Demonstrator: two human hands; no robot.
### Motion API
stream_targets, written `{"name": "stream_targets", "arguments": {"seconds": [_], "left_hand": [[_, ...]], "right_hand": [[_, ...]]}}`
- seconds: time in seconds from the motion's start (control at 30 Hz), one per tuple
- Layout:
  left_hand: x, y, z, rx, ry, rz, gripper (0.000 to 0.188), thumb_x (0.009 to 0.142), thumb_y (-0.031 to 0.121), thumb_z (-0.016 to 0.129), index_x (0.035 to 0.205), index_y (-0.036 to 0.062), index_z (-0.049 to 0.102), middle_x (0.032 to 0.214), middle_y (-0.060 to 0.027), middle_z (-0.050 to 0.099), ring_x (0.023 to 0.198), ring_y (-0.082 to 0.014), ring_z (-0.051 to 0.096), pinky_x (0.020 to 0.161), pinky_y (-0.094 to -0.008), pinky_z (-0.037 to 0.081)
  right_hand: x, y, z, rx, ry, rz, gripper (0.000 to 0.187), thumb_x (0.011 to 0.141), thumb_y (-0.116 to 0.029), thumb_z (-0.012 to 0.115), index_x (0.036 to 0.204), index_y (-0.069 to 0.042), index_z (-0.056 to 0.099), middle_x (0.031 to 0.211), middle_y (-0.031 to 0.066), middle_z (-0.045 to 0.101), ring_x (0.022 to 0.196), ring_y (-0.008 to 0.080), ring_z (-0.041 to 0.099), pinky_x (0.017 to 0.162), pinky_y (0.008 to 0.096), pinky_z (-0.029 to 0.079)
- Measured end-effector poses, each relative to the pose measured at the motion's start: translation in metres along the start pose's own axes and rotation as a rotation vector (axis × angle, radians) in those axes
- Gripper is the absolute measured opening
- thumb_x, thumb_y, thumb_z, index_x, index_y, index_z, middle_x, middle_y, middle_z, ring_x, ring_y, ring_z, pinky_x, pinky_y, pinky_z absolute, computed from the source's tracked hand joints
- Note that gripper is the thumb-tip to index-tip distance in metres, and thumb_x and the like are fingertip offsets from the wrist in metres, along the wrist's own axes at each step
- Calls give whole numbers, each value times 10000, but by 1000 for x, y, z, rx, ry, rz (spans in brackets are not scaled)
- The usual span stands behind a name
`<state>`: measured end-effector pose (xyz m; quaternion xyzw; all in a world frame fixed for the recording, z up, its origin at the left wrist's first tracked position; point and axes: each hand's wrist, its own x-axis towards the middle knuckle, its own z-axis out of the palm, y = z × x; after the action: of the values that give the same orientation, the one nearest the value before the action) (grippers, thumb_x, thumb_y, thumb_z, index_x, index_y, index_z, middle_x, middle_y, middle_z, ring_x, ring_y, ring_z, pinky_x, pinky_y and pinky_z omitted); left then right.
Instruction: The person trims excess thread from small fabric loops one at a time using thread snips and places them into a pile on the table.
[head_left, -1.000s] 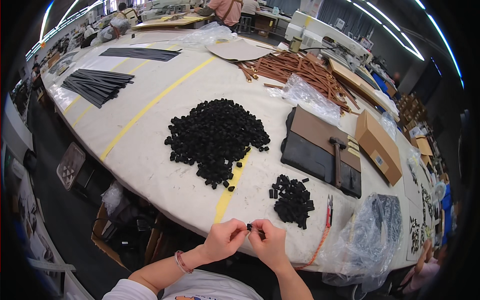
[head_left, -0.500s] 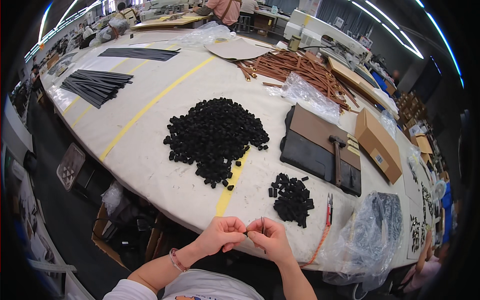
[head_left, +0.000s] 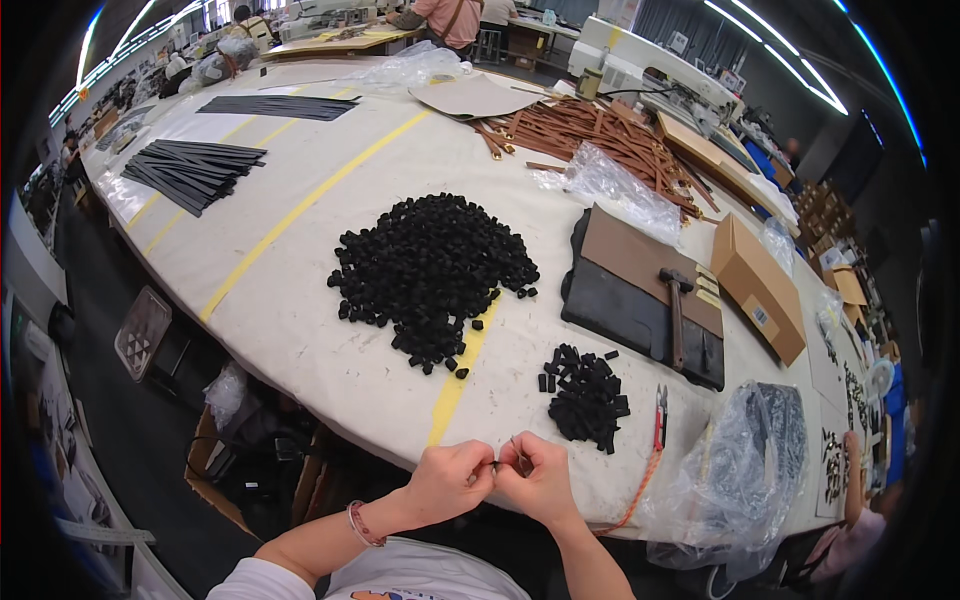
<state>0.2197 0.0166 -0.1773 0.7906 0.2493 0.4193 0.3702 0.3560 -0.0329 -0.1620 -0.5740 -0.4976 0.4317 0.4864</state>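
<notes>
Right at the near edge of the white cloth-covered table (head_left: 290,340), the left hand (head_left: 455,482) and right hand (head_left: 537,480) meet, thumbs and fingers pinched closed. Between their fingertips is a small black piece (head_left: 496,466) (mostly hidden by the fingers), and the right hand also grips a slim dark implement (head_left: 517,450), too small to identify. Just beyond lies a small pile of black cylindrical pieces (head_left: 585,402), with red-handled snips (head_left: 660,420) on an orange cord to its right. Farther off, a larger heap of short black pieces (head_left: 430,270) sits left of a wooden-handled hammer (head_left: 677,325), which rests on a black slab (head_left: 612,312) partly covered by a brown sheet (head_left: 625,250). Farther still are tangled brown straps (head_left: 590,140).
</notes>
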Motion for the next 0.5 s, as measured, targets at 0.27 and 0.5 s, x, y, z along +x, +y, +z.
{"name": "stream_targets", "arguments": {"seconds": [0.27, 0.5], "left_hand": [[2, -12, -2, -286, -13, -249, 62, 704, -24, 529, 722, 12, 482, 625, -43, 505, 484, -126, 519, 415, -248, 406], [11, -8, -13, -1192, -148, -900, 120, 758, -39, 463, 871, 0, 476, 679, -62, 535, 456, -90, 488, 409, -215, 434]], "right_hand": [[-8, -14, 2, 3, 64, 161, 89, 759, -64, 561, 723, 9, 524, 540, -12, 461, 491, 31, 401, 433, 197, 329], [-12, -2, -13, 41, -111, 234, 167, 849, -154, 481, 878, 6, 518, 630, 12, 513, 554, 40, 424, 496, 187, 339]]}}
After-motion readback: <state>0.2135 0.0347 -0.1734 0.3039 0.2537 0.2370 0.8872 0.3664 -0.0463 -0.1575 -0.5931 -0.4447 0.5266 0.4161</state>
